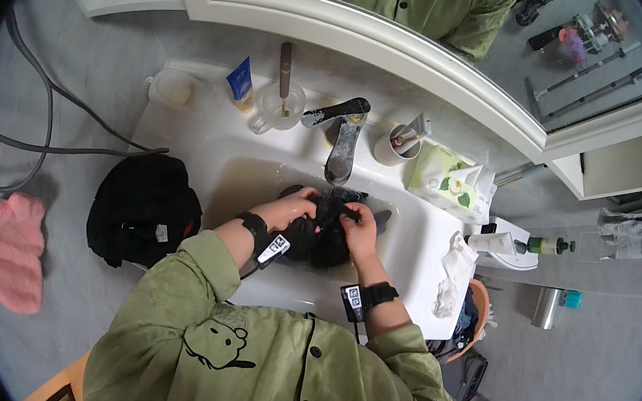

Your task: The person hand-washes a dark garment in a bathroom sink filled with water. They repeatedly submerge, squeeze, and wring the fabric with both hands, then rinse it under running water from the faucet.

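Observation:
A wet black cloth (331,249) lies bunched in the white washbasin (295,300), partly under cloudy brownish water (240,190). My left hand (289,211) grips the cloth from the left, with its fingertips partly hidden in the folds. On the other side my right hand (359,230) pinches a raised fold between thumb and fingers. Both hands are close together just below the spout of the worn black and metal faucet (342,151). Each wrist wears a black strap with a small tagged device.
Along the back rim stand a blue tube (241,82), a clear mug (284,111) with a toothbrush, a cup (389,150) and a tissue pack (448,184). Black fabric (140,210) sits left of the basin. Crumpled white tissue (453,273) rests on the right rim. A mirror cabinet (379,35) overhangs the back.

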Available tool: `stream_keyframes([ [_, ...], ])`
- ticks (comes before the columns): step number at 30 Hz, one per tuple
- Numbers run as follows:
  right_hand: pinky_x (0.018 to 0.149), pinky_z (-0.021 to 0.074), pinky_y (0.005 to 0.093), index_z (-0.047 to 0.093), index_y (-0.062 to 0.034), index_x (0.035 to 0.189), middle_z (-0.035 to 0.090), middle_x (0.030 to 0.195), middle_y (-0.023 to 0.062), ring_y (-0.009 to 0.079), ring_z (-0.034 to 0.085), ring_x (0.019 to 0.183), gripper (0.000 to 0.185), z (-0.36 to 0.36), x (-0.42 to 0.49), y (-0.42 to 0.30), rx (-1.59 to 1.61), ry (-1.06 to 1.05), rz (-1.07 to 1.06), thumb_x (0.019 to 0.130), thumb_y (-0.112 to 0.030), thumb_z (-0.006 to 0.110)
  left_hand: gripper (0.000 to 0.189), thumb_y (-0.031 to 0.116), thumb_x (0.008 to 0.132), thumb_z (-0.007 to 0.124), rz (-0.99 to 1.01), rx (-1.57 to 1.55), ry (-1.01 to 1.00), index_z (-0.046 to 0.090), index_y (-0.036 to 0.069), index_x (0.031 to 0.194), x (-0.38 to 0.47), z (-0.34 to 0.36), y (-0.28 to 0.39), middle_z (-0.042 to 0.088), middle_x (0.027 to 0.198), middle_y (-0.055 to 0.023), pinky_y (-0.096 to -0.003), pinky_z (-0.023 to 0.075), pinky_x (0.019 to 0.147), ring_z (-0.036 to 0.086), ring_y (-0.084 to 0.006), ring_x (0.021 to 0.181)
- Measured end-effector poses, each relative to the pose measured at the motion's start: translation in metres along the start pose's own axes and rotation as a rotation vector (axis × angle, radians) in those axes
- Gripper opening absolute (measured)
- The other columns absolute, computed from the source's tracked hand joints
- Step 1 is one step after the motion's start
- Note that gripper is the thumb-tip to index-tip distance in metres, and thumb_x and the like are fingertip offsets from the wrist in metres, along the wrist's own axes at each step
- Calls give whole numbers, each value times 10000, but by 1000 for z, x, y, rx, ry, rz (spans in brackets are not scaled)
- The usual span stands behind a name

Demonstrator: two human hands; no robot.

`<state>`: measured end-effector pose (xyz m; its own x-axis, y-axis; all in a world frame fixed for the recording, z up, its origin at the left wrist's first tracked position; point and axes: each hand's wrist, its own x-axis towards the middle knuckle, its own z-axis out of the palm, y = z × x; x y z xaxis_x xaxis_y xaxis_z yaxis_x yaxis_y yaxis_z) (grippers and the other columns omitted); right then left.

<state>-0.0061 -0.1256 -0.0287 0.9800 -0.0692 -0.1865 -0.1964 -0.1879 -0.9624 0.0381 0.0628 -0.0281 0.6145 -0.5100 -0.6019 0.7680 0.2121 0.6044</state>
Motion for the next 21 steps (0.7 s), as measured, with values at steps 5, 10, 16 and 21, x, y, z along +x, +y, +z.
stream_keyframes([
  [5, 737, 500, 369, 554, -29, 1032, 629, 903, 203, 356, 630, 870, 254, 21, -3, -42, -318, 96, -307, 826, -128, 666, 279, 302, 946, 453, 62, -307, 52, 542, 172, 1176, -1, 36, 0, 583, 1091, -39, -307, 475, 829, 580, -173, 967],
  [10, 687, 487, 440, 578, -36, 945, 615, 837, 213, 410, 598, 798, 139, 24, 2, -56, -472, 255, -245, 845, -127, 608, 306, 381, 989, 389, 184, -203, 172, 432, 226, 1249, -4, 59, -8, 523, 1114, -8, -289, 412, 865, 478, -123, 1034],
  [16, 653, 468, 432, 576, 5, 793, 584, 766, 219, 409, 571, 747, 203, 29, -3, -53, -447, 184, -279, 888, -174, 580, 307, 329, 989, 392, 167, -233, 376, 566, 78, 1016, -1, 62, -7, 592, 915, -66, -329, 450, 766, 548, -165, 848],
  [21, 646, 459, 472, 553, 0, 758, 581, 768, 229, 428, 560, 742, 221, 30, 2, -70, -561, 328, -109, 873, -187, 575, 219, 209, 944, 391, 2, -48, 319, 553, 102, 843, 2, 65, -17, 570, 792, -50, -329, 452, 662, 549, -178, 715],
])
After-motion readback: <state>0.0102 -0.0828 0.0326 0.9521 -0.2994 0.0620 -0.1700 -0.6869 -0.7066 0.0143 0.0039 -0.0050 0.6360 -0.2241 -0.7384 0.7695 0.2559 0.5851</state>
